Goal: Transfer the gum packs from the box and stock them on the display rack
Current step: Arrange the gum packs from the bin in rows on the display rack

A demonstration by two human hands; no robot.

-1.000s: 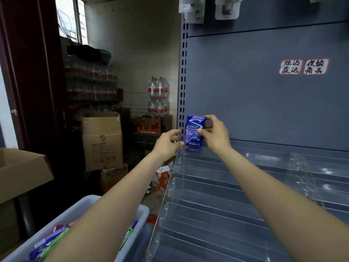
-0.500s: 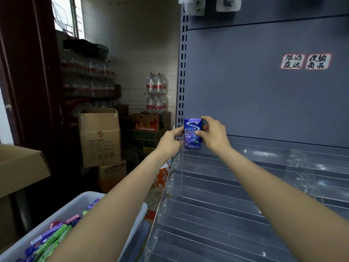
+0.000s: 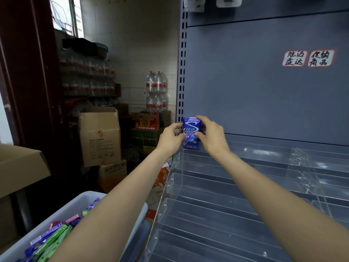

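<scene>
My left hand (image 3: pixel 171 138) and right hand (image 3: pixel 211 136) both pinch a blue gum pack (image 3: pixel 191 132) (big silver "S" on it), standing upright at the far left of the clear display rack (image 3: pixel 236 186), top row.

At the far left of the clear, glossy plastic tiered display rack (image 3: pixel 226 186) stands a shiny blue foil-wrapped gum pack (image 3: pixel 191 133); behind is a matt grey metal back panel (image 3: pixel 255 82); near left, a smooth white plastic box (image 3: pixel 75 207); far left, matt brown cardboard cartons (image 3: pixel 100 137)
</scene>
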